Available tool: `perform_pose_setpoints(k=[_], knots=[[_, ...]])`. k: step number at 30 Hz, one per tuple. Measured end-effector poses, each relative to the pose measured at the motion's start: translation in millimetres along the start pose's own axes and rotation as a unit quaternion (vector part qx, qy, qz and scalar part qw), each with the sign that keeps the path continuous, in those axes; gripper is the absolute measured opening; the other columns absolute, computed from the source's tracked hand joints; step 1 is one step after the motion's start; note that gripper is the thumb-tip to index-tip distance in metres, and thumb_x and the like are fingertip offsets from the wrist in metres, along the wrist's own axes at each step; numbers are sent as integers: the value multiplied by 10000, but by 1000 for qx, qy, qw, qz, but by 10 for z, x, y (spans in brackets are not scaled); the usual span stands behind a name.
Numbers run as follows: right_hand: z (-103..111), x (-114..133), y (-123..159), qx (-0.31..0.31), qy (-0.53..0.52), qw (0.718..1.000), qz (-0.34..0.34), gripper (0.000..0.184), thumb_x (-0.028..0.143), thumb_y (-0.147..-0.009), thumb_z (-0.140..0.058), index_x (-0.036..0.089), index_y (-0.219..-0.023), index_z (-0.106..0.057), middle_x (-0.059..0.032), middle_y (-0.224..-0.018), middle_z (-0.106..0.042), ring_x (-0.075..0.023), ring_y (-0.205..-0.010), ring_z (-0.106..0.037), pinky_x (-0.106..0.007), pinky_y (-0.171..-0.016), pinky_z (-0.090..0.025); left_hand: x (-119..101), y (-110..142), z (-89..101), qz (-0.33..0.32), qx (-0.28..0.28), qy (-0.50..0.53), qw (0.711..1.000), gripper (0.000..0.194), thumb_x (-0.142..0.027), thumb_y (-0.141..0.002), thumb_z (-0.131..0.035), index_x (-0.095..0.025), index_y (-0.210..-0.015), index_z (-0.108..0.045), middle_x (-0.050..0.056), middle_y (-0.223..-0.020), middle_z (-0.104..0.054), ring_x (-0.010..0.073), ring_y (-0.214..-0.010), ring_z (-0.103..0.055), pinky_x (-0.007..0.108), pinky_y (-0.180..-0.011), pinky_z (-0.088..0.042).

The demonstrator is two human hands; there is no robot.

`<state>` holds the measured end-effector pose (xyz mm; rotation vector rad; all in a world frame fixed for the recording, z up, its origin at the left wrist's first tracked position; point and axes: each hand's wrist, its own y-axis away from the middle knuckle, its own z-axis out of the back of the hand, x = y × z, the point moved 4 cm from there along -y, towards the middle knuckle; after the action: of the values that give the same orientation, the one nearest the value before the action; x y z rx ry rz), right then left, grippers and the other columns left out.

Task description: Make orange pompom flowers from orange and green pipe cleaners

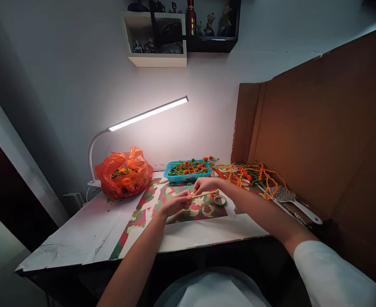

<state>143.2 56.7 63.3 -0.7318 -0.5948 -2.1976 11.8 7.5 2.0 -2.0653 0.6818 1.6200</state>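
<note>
My left hand [179, 203] is closed around one end of a thin light-brown stick [205, 194], which points to the right over the table. A small orange bit [192, 198] shows on the stick at my left fingertips. My right hand [203, 185] is bent down beside that end, its fingers pinched close to the orange bit. What lies between the right fingers is too small to make out. Just right of the hands, a roll of green tape [220, 201] lies flat on the camouflage-patterned sheet [203, 213].
Behind the hands stands a blue basket [188, 180] of orange flowers on green stems. Orange fuzzy strands [234, 174] and a white-handled brush [306, 212] lie at right, by a cardboard wall [319, 128]. An orange plastic bag [125, 179] and a lit lamp [148, 114] stand at left.
</note>
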Motion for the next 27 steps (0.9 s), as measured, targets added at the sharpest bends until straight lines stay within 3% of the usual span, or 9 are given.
perform_pose_setpoints(k=[3, 6, 9, 13, 15, 19, 24, 27], knots=[[-24, 158, 51, -59, 171, 983, -6, 104, 274, -644, -722, 170, -638, -717, 10, -554, -602, -120, -591, -491, -271, -655, -323, 26, -14, 28, 3, -13, -71, 997, 325, -383, -702, -702, -177, -711, -451, -60, -599, -344, 68, -511, -260, 220, -490, -184], [-99, 309, 114, -167, 315, 934, 23, 93, 219, -738, -655, 186, -679, -719, -37, -681, -681, -160, -705, -544, -327, -782, -290, 35, -57, 103, -35, -78, -159, 984, 343, -451, -721, -659, -192, -679, -437, -63, -578, -344, 84, -506, -257, 228, -494, -189], [-196, 342, 114, -223, 394, 891, 25, 170, 179, -817, -557, 171, -733, -705, -84, -807, -700, -198, -821, -562, -354, -819, -254, -5, -87, 160, -120, -186, -272, 936, 295, -427, -753, -624, -210, -664, -445, -45, -596, -400, 117, -540, -327, 234, -527, -237], [-276, 322, 45, -284, 424, 859, 30, 227, 140, -866, -454, 143, -801, -672, -111, -844, -677, -214, -873, -546, -357, -810, -237, -57, -71, 155, -195, -291, -371, 860, 143, -311, -818, -557, -230, -730, -479, -12, -649, -506, 160, -592, -429, 252, -573, -276], [-315, 309, 21, -314, 414, 854, 32, 222, 140, -872, -444, 143, -811, -658, -104, -844, -667, -211, -871, -537, -352, -800, -237, -67, -63, 148, -192, -314, -408, 835, 88, -274, -847, -503, -230, -771, -493, 2, -686, -545, 171, -612, -471, 258, -581, -286], [-410, 229, 25, -367, 352, 860, 35, 234, 207, -904, -446, 150, -796, -646, -81, -842, -657, -193, -855, -528, -335, -776, -245, -73, -72, 150, -161, -324, -470, 805, 177, -256, -885, -391, -216, -740, -484, 4, -686, -562, 174, -626, -505, 264, -597, -332], [-469, -10, 25, -441, 149, 883, 57, 296, 322, -921, -456, 173, -789, -675, -38, -773, -656, -159, -804, -547, -310, -747, -272, -87, -83, 221, -162, -358, -418, 819, 186, -293, -854, -424, -213, -694, -478, -18, -622, -526, 159, -608, -493, 261, -585, -362], [-472, -196, -58, -438, -24, 895, 75, 329, 422, -870, -511, 159, -791, -693, -37, -728, -649, -152, -726, -550, -286, -697, -329, -59, -97, 270, -151, -360, -349, 852, 220, -344, -843, -457, -215, -665, -468, -37, -546, -454, 138, -538, -439, 247, -522, -338]])
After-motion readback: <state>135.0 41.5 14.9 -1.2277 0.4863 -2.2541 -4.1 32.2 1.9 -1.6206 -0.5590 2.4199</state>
